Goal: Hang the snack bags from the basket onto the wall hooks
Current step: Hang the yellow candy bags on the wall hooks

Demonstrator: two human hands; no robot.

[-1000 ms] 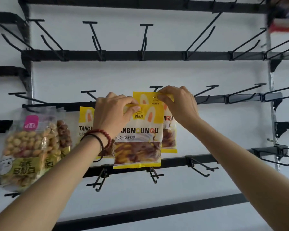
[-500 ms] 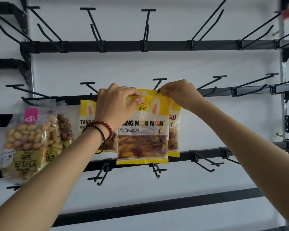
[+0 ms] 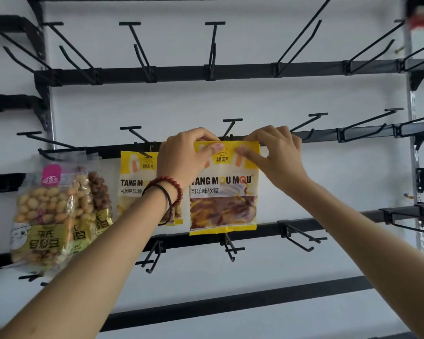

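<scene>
Moved right under hook [image 3: 230, 128], yellow bag [image 3: 224, 192] is top-pinched by L hand [image 3: 181, 157] & R hand [image 3: 277, 155]; I fear hang-hole misses it, bag drops.

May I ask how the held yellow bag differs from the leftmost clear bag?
The yellow bag is pinched at its top by the left hand and right hand; the clear bag hangs untouched. The yellow bag shows brown strips, the clear bag round nuts. Both face outward.
</scene>
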